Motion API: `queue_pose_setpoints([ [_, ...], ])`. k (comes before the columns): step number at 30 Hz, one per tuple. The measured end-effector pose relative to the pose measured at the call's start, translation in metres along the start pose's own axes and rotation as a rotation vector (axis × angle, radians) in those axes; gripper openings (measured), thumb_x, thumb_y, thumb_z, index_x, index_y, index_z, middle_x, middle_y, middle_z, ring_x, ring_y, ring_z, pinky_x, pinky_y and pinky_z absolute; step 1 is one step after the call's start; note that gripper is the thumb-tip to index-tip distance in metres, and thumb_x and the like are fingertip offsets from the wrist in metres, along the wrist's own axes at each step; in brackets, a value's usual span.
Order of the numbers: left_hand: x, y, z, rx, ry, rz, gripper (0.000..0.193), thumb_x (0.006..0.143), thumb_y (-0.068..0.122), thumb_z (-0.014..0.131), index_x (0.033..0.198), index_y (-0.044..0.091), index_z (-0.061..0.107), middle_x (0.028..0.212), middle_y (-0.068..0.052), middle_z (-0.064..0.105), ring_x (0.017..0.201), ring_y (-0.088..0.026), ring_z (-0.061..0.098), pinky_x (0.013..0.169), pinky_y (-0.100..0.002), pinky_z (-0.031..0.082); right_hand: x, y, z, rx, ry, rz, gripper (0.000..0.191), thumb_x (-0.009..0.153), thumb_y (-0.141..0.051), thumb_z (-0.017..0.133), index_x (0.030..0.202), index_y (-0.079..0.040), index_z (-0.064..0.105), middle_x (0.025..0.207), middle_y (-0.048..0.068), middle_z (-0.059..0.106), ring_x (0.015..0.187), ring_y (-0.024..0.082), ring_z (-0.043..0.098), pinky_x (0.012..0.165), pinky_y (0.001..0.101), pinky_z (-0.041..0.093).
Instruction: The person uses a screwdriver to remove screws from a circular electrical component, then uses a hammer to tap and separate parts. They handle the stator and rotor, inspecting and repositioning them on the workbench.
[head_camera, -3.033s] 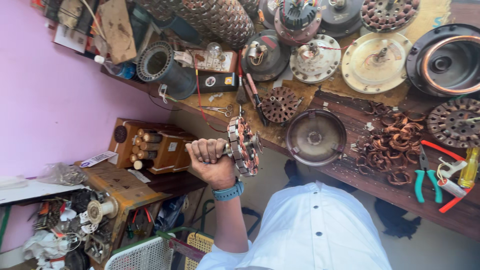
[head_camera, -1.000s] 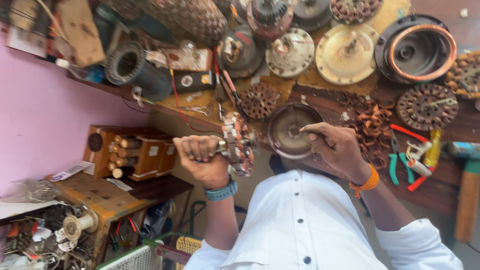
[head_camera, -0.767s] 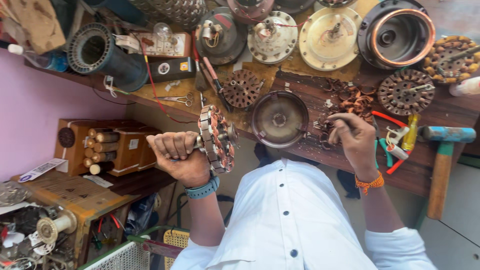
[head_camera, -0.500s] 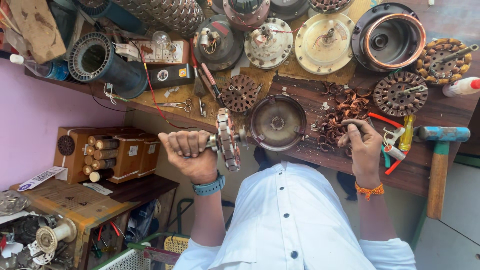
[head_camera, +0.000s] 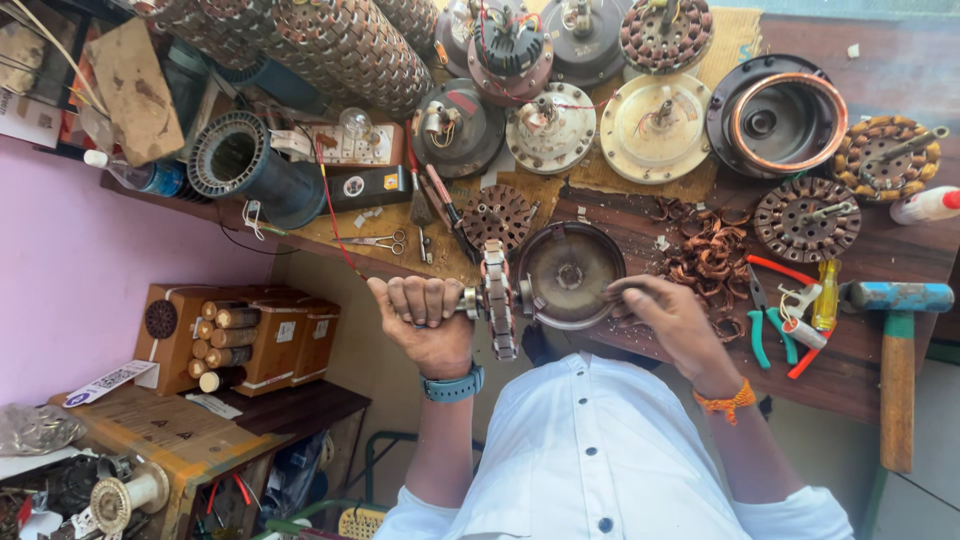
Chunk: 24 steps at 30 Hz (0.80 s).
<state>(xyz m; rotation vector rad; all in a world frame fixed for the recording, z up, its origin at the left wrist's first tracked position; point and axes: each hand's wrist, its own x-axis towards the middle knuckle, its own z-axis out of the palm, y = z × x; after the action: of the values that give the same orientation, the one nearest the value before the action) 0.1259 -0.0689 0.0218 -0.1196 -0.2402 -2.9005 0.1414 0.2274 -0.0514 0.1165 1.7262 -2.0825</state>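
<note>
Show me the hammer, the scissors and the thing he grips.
Hammer (head_camera: 898, 380): head view, on its wooden handle.
Scissors (head_camera: 378, 241): head view, near the pivot.
Stator (head_camera: 497, 298): head view, on its rim edge, held by the left hand (head_camera: 425, 310).

Cluttered repair corner around a dark wooden workbench (head_camera: 880, 375)

The pink wall (head_camera: 70, 270) rises beside the workbench's end; against it, below the bench, stands a small brown wooden table (head_camera: 290, 405) with a wooden box of rolls (head_camera: 215, 335) on top. Nearer than that table sits a cardboard carton (head_camera: 150, 430). A beige wall (head_camera: 375, 345) shows under the bench edge, grey floor (head_camera: 930, 495) past its far end, all in even daylight
</note>
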Motion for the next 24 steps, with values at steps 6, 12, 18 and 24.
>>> queue_pose_setpoints([
  [6,-0.004,-0.009,0.006,0.065,-0.003,-0.020,0.065,0.115,0.052,0.025,0.061,0.017,0.029,0.052,0.004,0.018,0.045,-0.010,0.015,0.050,-0.027,0.023,0.004,-0.044,0.042,0.035,-0.238,0.043,0.039,0.099,-0.021,0.060,0.129,0.003,0.069,0.107,0.008,0.076,0.097,0.013,0.070,0.088,0.0300,0.059],
  [12,-0.005,-0.012,0.011,0.095,0.026,-0.021,0.065,0.115,0.051,0.025,0.060,0.017,0.028,0.052,0.004,0.018,0.045,-0.010,0.014,0.051,-0.028,0.022,0.007,-0.055,0.065,0.035,-0.402,-0.161,0.072,0.094,-0.037,0.070,0.151,-0.001,0.045,0.128,0.011,0.065,0.112,0.014,0.064,0.095,0.0293,0.055],
  [18,-0.006,-0.011,0.009,0.057,0.058,-0.039,0.065,0.115,0.051,0.025,0.060,0.017,0.028,0.052,0.004,0.018,0.044,-0.010,0.014,0.050,-0.028,0.022,0.011,-0.057,0.070,-0.298,-0.325,-0.535,0.045,0.092,-0.024,0.074,0.134,-0.014,0.060,0.146,0.005,0.056,0.118,0.013,0.069,0.091,0.0285,0.059],
  [24,-0.008,-0.011,0.009,0.036,0.032,-0.059,0.065,0.116,0.051,0.023,0.061,0.017,0.028,0.052,0.004,0.017,0.044,-0.010,0.014,0.050,-0.028,0.022,0.003,-0.060,0.034,-0.530,-0.019,-0.838,0.025,0.093,-0.014,0.072,0.116,-0.006,0.069,0.127,0.007,0.068,0.121,0.019,0.063,0.103,0.0352,0.053],
])
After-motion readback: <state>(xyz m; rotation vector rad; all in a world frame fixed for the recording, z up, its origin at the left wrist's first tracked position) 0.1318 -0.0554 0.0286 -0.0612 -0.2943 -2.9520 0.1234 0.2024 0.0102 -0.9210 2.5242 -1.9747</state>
